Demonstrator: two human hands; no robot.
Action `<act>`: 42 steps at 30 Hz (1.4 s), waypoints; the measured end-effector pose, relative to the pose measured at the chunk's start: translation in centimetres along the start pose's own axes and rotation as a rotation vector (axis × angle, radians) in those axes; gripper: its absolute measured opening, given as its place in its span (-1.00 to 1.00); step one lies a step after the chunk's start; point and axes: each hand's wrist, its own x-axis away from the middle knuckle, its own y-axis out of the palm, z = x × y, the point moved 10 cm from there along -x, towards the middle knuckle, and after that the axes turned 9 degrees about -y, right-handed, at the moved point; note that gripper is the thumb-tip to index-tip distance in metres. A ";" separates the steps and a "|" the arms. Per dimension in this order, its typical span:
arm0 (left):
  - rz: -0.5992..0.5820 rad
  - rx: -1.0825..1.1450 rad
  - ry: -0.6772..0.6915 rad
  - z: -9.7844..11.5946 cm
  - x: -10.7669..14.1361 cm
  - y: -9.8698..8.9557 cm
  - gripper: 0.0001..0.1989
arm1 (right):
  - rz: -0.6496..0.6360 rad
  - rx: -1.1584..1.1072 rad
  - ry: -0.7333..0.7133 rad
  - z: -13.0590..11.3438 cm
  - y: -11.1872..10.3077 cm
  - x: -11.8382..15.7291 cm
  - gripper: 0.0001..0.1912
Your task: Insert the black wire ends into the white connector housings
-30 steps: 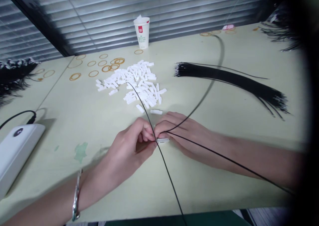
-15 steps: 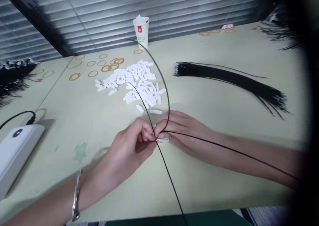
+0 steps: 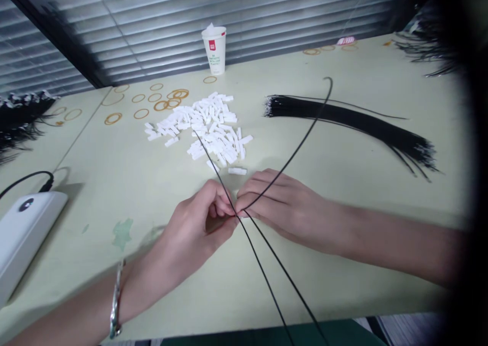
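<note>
My left hand is closed, thumb and fingers pinching the left end of a small white connector, which is mostly hidden by the fingers. My right hand meets it from the right, its fingers pressed together on a black wire at the connector. That wire's free end curls upward past the right hand. Another thin black wire crosses the left fingertips and runs down over the table edge, beside a further length of wire. Just beyond the hands lies a pile of white connector housings.
A bundle of black wires lies at the right. Rubber bands are scattered behind the pile, near a paper cup by the blinds. At left sit a white power bank with a cable and more black wires.
The wire at my right hand has swung: its upper end moved right, and its lower length dropped from across the right forearm to the table front. The right fingers now cover more of the connector.
</note>
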 end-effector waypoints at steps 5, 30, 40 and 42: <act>0.008 -0.001 -0.003 0.1 -0.1 -0.1 -0.80 | 0.039 0.007 0.003 -0.1 -0.5 0.0 -0.82; -0.012 0.007 0.011 0.4 -0.1 0.1 -0.82 | -0.082 0.003 0.034 0.3 0.3 -0.7 -0.82; -0.035 -0.003 -0.047 0.0 -0.2 0.3 -0.85 | 0.187 -0.358 0.503 5.0 -4.4 0.4 -0.90; -0.039 -0.001 -0.043 0.1 -0.2 0.3 -0.85 | 0.047 -0.527 0.601 5.6 -2.9 0.7 -0.90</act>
